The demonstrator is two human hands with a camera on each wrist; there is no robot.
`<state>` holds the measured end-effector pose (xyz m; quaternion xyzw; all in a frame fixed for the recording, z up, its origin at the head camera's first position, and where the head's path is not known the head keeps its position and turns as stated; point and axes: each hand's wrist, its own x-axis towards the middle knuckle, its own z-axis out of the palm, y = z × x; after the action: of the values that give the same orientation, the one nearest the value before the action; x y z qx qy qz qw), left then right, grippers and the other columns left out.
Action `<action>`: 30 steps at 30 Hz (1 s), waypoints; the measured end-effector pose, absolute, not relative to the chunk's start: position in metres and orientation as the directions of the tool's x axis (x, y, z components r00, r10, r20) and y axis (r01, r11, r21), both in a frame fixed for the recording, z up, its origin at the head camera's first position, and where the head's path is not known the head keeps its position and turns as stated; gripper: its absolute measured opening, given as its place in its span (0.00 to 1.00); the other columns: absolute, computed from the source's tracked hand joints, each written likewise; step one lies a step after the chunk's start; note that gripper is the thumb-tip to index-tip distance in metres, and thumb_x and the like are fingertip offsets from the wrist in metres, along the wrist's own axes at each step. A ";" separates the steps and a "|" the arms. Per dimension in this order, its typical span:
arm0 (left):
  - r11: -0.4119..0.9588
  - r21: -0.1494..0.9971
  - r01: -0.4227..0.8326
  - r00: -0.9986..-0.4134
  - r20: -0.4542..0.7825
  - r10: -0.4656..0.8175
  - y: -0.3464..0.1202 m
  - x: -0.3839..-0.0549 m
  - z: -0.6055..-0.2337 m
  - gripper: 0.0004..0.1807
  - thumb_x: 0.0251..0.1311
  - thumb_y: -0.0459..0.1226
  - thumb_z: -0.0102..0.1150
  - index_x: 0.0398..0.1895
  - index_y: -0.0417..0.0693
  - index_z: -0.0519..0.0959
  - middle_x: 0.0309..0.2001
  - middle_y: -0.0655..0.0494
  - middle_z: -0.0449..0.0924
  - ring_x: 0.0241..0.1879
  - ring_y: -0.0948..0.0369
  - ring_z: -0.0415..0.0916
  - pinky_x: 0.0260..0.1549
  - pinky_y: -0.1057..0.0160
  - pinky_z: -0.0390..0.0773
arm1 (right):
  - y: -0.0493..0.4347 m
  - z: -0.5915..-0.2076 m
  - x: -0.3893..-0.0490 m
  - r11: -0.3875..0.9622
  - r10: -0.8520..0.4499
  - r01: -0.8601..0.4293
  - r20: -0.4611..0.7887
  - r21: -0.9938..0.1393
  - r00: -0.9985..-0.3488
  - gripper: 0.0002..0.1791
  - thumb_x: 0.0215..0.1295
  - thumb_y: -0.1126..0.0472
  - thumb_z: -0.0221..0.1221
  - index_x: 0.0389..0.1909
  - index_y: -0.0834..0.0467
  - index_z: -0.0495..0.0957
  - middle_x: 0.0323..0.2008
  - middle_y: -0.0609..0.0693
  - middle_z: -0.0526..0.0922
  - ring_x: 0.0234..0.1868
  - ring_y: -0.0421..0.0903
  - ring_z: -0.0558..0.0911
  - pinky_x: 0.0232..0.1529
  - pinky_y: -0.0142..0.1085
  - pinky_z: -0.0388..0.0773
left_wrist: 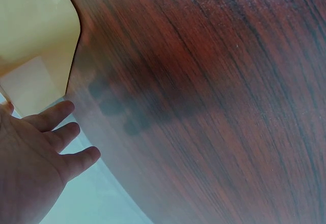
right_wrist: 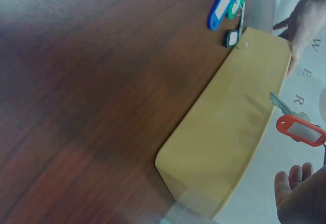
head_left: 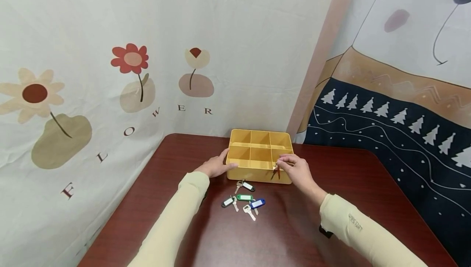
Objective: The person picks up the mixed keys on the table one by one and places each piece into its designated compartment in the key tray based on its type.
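My right hand [head_left: 296, 171] pinches a key with a red tag [right_wrist: 300, 131] at the front right of a yellow compartment box [head_left: 257, 174]. In the head view the key and tag hang in front of the box's front wall, below the front-right compartment. My left hand [head_left: 216, 165] touches the box's front-left corner, thumb at the front rim and the other fingers along the left side. Those fingers look straight and spread in the left wrist view. On the table before the box lie keys with a blue tag [head_left: 257, 203], a green tag [head_left: 244, 197] and two black tags [head_left: 248, 186].
The box has two rows of three compartments and stands near the back edge of a dark red-brown wooden table [head_left: 342, 173]. Behind it hangs a pale cloth [head_left: 257, 54] with printed flowers. A cloth with printed trees [head_left: 368, 132] hangs at the right.
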<state>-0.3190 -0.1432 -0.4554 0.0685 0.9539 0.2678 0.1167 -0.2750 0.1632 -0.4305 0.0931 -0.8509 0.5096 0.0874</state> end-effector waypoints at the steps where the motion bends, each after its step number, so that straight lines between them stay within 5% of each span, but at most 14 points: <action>1: 0.847 0.527 0.067 -0.964 -0.186 0.192 -0.143 -0.319 -0.455 0.47 0.66 0.62 0.52 0.81 0.58 0.44 0.70 0.35 0.63 0.68 0.41 0.62 0.64 0.42 0.63 | 0.163 -0.429 -0.277 0.458 -0.065 -0.242 0.240 -0.855 -0.969 0.09 0.66 0.61 0.65 0.37 0.63 0.87 0.51 0.57 0.83 0.58 0.54 0.77 0.59 0.48 0.71; 30: 0.852 0.517 0.081 -0.960 -0.188 0.206 -0.146 -0.319 -0.457 0.48 0.66 0.63 0.50 0.81 0.57 0.43 0.71 0.37 0.63 0.69 0.41 0.62 0.63 0.40 0.63 | 0.130 -0.406 -0.357 0.463 0.072 -0.179 0.238 -0.868 -0.969 0.14 0.70 0.55 0.61 0.44 0.62 0.85 0.46 0.56 0.83 0.48 0.52 0.77 0.51 0.46 0.72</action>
<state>-0.3195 -0.1459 -0.4573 0.0751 0.9549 0.2616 0.1189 -0.3574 0.1301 -0.4060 0.0316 -0.8466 0.5173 0.1214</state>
